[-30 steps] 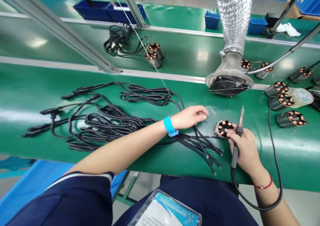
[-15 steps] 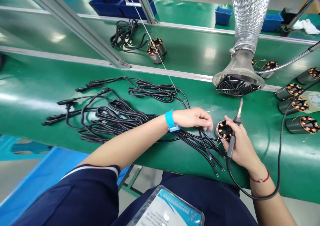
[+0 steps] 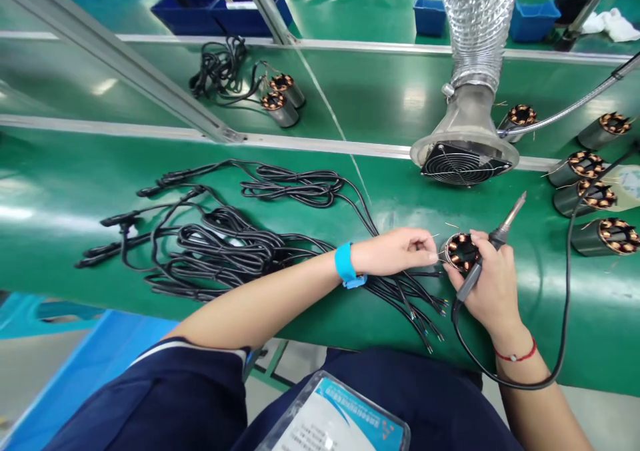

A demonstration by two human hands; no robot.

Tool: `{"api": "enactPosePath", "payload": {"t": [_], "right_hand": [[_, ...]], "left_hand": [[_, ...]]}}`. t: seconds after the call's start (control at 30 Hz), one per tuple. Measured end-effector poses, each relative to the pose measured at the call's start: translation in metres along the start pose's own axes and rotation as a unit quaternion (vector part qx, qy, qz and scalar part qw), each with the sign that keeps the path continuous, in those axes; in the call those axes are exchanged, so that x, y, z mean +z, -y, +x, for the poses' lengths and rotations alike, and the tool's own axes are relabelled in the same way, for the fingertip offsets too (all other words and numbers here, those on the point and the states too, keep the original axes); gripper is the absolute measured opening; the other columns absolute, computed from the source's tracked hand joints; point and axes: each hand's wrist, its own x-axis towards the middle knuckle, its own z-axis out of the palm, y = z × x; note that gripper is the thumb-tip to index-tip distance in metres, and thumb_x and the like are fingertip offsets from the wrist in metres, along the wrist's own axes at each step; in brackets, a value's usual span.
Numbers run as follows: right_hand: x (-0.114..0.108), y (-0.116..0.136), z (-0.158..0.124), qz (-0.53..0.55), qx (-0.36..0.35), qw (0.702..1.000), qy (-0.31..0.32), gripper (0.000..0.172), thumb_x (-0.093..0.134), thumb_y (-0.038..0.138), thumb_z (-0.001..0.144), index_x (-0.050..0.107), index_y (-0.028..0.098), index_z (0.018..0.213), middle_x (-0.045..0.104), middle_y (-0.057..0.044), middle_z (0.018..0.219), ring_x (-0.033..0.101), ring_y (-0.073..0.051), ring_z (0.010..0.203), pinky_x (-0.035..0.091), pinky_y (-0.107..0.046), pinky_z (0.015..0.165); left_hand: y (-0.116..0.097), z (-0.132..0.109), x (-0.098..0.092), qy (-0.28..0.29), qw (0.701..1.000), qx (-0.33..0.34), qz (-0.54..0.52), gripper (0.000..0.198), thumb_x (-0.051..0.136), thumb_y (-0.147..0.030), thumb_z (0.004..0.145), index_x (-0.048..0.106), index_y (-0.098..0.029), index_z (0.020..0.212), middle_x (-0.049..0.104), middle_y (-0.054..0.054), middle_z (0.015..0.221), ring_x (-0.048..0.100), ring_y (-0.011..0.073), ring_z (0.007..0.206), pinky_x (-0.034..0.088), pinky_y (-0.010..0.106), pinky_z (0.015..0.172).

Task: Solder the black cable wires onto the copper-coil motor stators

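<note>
A small motor stator [image 3: 461,251] with copper windings lies on the green bench [image 3: 70,191] in front of me. My right hand [image 3: 489,284] grips a soldering iron [image 3: 493,243], tip pointing up and to the right, while its fingers also rest against the stator. My left hand [image 3: 400,251], with a blue wrist strap [image 3: 345,264], pinches a thin wire at the stator's left side. Beneath my left wrist runs a bundle of black cables [image 3: 225,238], stripped ends fanned out toward the bench's near edge.
A fume extractor fan [image 3: 463,161] on a silver flexible duct [image 3: 475,24] stands just behind the stator. Several more stators [image 3: 595,198] lie at the right. Two stators with a cable coil [image 3: 277,101] sit on the far belt; blue bins [image 3: 200,8] stand beyond.
My left hand has closed into a pinch on a thin wire at the stator. The soldering iron has tilted from nearly upright to leaning right. My right hand moved closer around the stator.
</note>
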Motion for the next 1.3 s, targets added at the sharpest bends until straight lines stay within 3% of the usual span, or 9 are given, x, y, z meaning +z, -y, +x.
{"api": "enactPosePath", "payload": {"t": [0.17, 0.33, 0.57, 0.77, 0.87, 0.97, 1.13, 1.3], "right_hand": [[0.001, 0.000, 0.001, 0.006, -0.003, 1.000, 0.001, 0.054, 0.065, 0.045, 0.084, 0.041, 0.023, 0.128, 0.058, -0.014, 0.127, 0.053, -0.031, 0.108, 0.047, -0.048, 0.088], [0.000, 0.001, 0.001, 0.010, -0.003, 1.000, 0.002, 0.054, 0.064, 0.045, 0.084, 0.041, 0.025, 0.128, 0.059, -0.013, 0.126, 0.053, -0.031, 0.105, 0.047, -0.048, 0.088], [0.000, 0.001, 0.001, 0.011, -0.013, 1.000, -0.001, 0.056, 0.063, 0.045, 0.085, 0.039, 0.024, 0.131, 0.059, -0.014, 0.126, 0.053, -0.030, 0.106, 0.048, -0.047, 0.088], [0.002, -0.001, 0.000, -0.001, -0.027, 0.999, -0.018, 0.057, 0.064, 0.044, 0.085, 0.041, 0.022, 0.131, 0.059, -0.015, 0.125, 0.053, -0.030, 0.106, 0.049, -0.046, 0.086], [0.003, -0.001, 0.000, -0.002, -0.023, 1.000, -0.018, 0.057, 0.064, 0.044, 0.085, 0.040, 0.022, 0.132, 0.059, -0.014, 0.126, 0.053, -0.031, 0.106, 0.049, -0.047, 0.086], [0.002, -0.001, 0.000, -0.001, -0.020, 1.000, -0.016, 0.057, 0.064, 0.045, 0.084, 0.040, 0.023, 0.131, 0.060, -0.014, 0.126, 0.053, -0.031, 0.105, 0.048, -0.048, 0.086], [0.002, -0.002, 0.001, 0.011, -0.025, 0.999, -0.023, 0.058, 0.065, 0.045, 0.084, 0.041, 0.022, 0.132, 0.060, -0.014, 0.126, 0.053, -0.030, 0.108, 0.048, -0.047, 0.088], [0.002, -0.003, 0.000, 0.011, -0.026, 0.999, -0.022, 0.060, 0.065, 0.045, 0.084, 0.040, 0.022, 0.133, 0.060, -0.015, 0.126, 0.053, -0.031, 0.110, 0.049, -0.047, 0.089]], "left_hand": [[0.007, 0.002, -0.002, 0.014, 0.998, -0.055, -0.022, 0.008, 0.053, -0.011, 0.078, 0.058, -0.013, 0.072, 0.056, -0.004, 0.068, 0.047, 0.0065, 0.064, 0.038, 0.020, 0.064], [0.010, 0.012, -0.003, -0.023, 0.990, -0.122, -0.065, 0.012, 0.048, -0.010, 0.073, 0.050, -0.014, 0.062, 0.044, -0.006, 0.055, 0.034, 0.0044, 0.049, 0.025, 0.019, 0.048], [0.014, -0.004, -0.015, -0.008, 0.999, -0.027, -0.017, 0.017, 0.058, -0.026, 0.084, 0.059, -0.012, 0.075, 0.055, -0.003, 0.065, 0.039, 0.0044, 0.055, 0.031, 0.019, 0.054], [0.007, 0.020, -0.004, 0.043, 0.989, 0.026, -0.137, 0.032, 0.066, -0.042, 0.080, 0.062, -0.010, 0.078, 0.061, -0.001, 0.068, 0.035, 0.0024, 0.049, 0.023, 0.020, 0.049], [0.002, 0.029, 0.003, 0.050, 0.982, 0.034, -0.180, 0.033, 0.068, -0.042, 0.079, 0.062, -0.009, 0.078, 0.059, -0.001, 0.067, 0.035, 0.0020, 0.048, 0.020, 0.019, 0.047], [0.002, 0.022, -0.001, 0.044, 0.980, 0.003, -0.191, 0.030, 0.061, -0.040, 0.086, 0.061, -0.011, 0.083, 0.057, -0.002, 0.067, 0.034, 0.0018, 0.046, 0.019, 0.019, 0.044], [0.008, 0.000, -0.014, 0.078, 0.990, -0.062, -0.097, 0.021, 0.060, -0.031, 0.088, 0.061, -0.011, 0.080, 0.058, -0.003, 0.069, 0.040, 0.0022, 0.051, 0.027, 0.017, 0.047], [0.012, 0.000, -0.011, 0.094, 0.992, -0.020, -0.081, 0.012, 0.063, -0.019, 0.085, 0.066, -0.011, 0.077, 0.062, -0.002, 0.070, 0.050, 0.0044, 0.064, 0.037, 0.018, 0.061]]}}
